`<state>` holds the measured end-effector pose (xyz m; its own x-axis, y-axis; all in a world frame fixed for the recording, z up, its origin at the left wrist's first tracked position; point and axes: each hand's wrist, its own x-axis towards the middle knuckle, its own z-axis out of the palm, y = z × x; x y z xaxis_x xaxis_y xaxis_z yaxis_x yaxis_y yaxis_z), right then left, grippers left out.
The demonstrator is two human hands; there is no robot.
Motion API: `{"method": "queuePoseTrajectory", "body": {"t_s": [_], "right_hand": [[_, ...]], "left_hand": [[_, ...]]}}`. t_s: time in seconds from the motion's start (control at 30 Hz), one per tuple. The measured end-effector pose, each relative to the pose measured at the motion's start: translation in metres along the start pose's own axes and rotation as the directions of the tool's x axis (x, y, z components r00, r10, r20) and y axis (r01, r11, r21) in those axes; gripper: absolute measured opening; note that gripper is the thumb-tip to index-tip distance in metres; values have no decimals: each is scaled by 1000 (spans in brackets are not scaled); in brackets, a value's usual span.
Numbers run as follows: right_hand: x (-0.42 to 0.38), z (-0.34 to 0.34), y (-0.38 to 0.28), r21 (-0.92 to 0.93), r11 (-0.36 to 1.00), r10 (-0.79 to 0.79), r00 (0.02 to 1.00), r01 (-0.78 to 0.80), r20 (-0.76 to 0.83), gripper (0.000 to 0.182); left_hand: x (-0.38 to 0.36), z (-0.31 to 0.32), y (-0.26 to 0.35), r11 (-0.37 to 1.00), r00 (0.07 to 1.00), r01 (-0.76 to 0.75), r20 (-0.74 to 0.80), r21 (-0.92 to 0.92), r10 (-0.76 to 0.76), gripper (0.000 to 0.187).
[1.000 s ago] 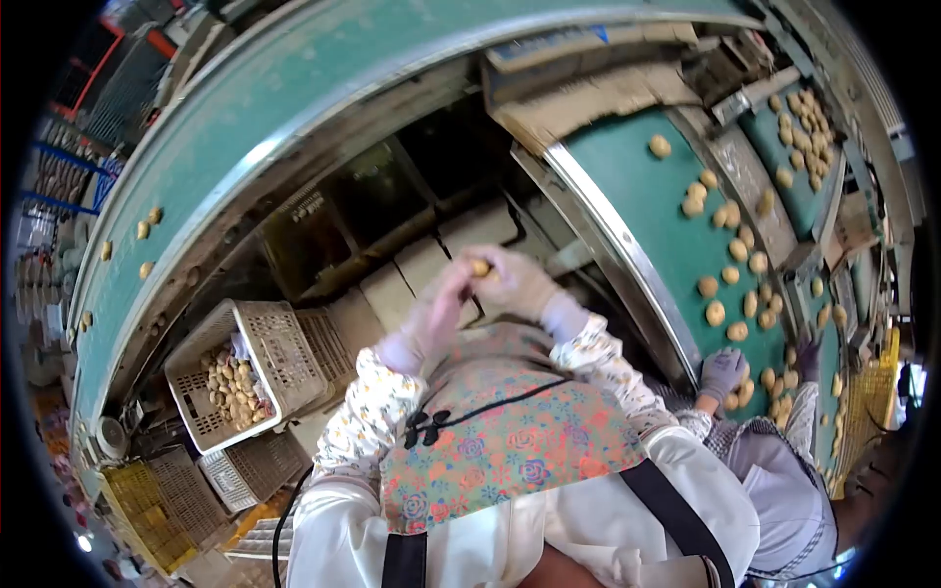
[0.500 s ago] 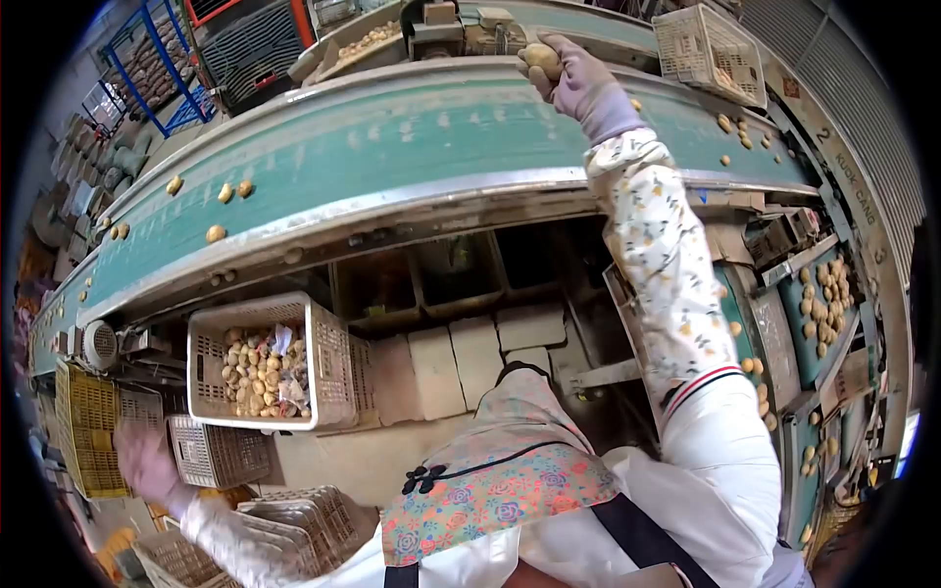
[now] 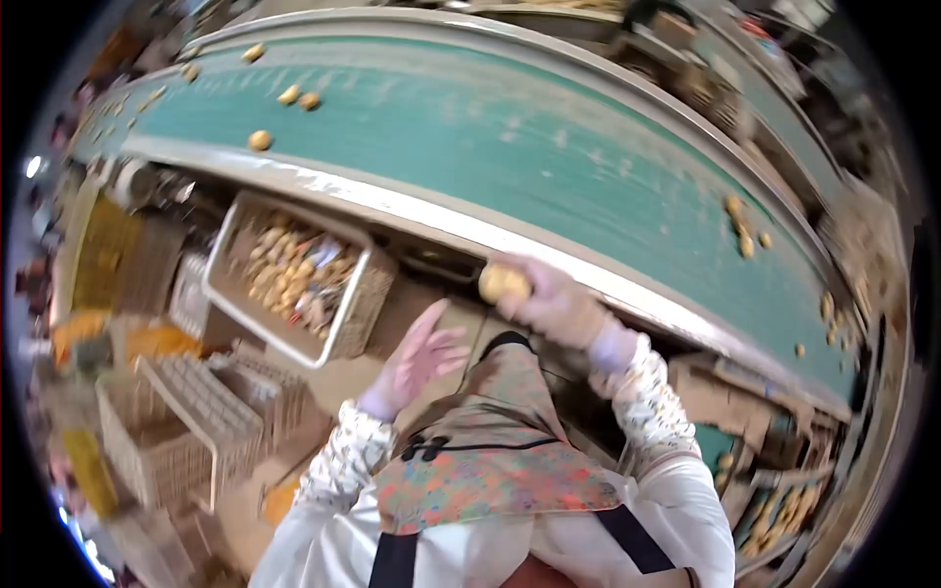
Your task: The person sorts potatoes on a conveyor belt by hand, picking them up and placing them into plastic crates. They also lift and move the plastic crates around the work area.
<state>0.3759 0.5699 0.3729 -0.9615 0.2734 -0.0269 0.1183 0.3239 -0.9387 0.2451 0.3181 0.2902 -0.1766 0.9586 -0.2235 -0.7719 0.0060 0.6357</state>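
My right hand (image 3: 557, 302), in a pale glove, is closed round a potato (image 3: 505, 282) just in front of the near edge of the green conveyor belt (image 3: 431, 127). Left of it, my left hand (image 3: 417, 361) is raised with its fingers spread and nothing in it. A white plastic crate (image 3: 365, 312) full of potatoes stands below the belt, to the left of both hands. Several potatoes (image 3: 260, 140) lie on the belt at the left, and more (image 3: 747, 243) lie on it at the right.
Empty-looking crates (image 3: 181, 465) stand at the lower left, with a yellow crate (image 3: 101, 255) behind them. The metal belt edge (image 3: 470, 230) runs across in front of me. More potatoes (image 3: 784, 519) lie in a lower channel at the lower right.
My right hand has come back from the belt's far side with the potato. My left hand has moved up and right from the lower left. The view has turned and shifted.
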Motion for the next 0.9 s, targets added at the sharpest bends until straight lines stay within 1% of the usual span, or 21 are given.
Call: {"method": "queuePoseTrajectory", "body": {"t_s": [0.03, 0.07, 0.13, 0.17, 0.2, 0.23, 0.27, 0.33, 0.37, 0.4, 0.43, 0.47, 0.5, 0.53, 0.57, 0.6, 0.67, 0.73, 0.8, 0.83, 0.9], "right_hand": [[5, 22, -1, -45, 993, -106, 994, 105, -18, 58], [9, 39, -10, -44, 986, -156, 984, 160, 90, 55], [18, 37, -47, 6, 990, -136, 970, 138, 203, 51], [20, 34, -40, 32, 983, -181, 982, 179, 55, 54], [20, 35, -31, -138, 952, -268, 962, 272, 45, 57], [18, 23, -46, -141, 985, -78, 986, 99, 151, 60], [14, 8, -62, -177, 984, 23, 991, 1, 134, 59], [15, -22, -65, -180, 984, -2, 1000, -2, -23, 58], [19, -52, -73, -251, 954, 163, 986, -162, -16, 55], [13, -56, -30, -355, 933, -30, 972, -56, -233, 53], [8, -83, -49, -365, 890, 166, 940, -272, -296, 52], [-3, -97, -7, -442, 867, 39, 916, -230, -399, 53], [-16, -114, 14, -467, 811, 94, 867, -352, -490, 54], [-28, -130, 22, -493, 756, 73, 803, -431, -591, 51], [-43, -142, 23, -505, 694, 47, 733, -512, -678, 49], [-62, -147, 21, -457, 599, 154, 654, -657, -740, 48], [-87, -139, 20, -307, 421, 308, 453, -854, -837, 45], [-99, -118, 17, -446, 364, 317, 559, -818, -766, 42], [-96, -101, 19, -490, 482, 51, 582, -726, -812, 40], [-88, -96, 17, -532, 474, -96, 560, -701, -823, 35], [-84, -99, 13, -426, 581, 47, 551, -694, -833, 35]], "left_hand": [[8, 22, 19, 999, 998, 52, -36, -7, -52, 74], [7, 44, 34, 994, 992, 103, -71, -20, -104, 72], [22, 68, 49, 995, 969, 84, -238, 45, -71, 56], [30, 79, 59, 997, 954, 44, -299, 56, -25, 48], [29, 53, 47, 957, 933, 67, -358, 281, 40, 44], [22, 61, 61, 983, 881, 95, -473, 158, -9, 41], [16, 49, 72, 971, 868, 25, -488, 236, 96, 41], [-19, -41, 73, 853, 719, -113, -551, 509, 424, 36], [-19, -48, 103, 882, 555, -105, -709, 460, 436, 39], [-37, -95, 116, 902, 386, -25, -828, 431, 406, 42], [-53, -133, 143, 934, 309, 150, -913, 324, 267, 47], [-55, -163, 149, 884, 79, 97, -889, 457, 451, 51], [-45, -152, 163, 614, 53, 343, -667, 711, 743, 51], [-30, -130, 178, 233, 116, 551, -350, 801, 930, 52], [-1, -87, 194, 163, 203, 414, -265, 895, 943, 48], [30, -41, 209, 99, 270, 267, -173, 959, 947, 45], [76, 20, 239, -68, 685, 159, -61, 985, 726, 39], [127, 37, 218, -253, 700, 109, 106, 961, 706, 38], [168, 45, 187, -374, 641, -67, 328, 925, 694, 38], [175, 51, 181, -340, 728, -115, 312, 933, 610, 39], [181, 60, 155, -355, 819, -152, 318, 922, 477, 39]]}}
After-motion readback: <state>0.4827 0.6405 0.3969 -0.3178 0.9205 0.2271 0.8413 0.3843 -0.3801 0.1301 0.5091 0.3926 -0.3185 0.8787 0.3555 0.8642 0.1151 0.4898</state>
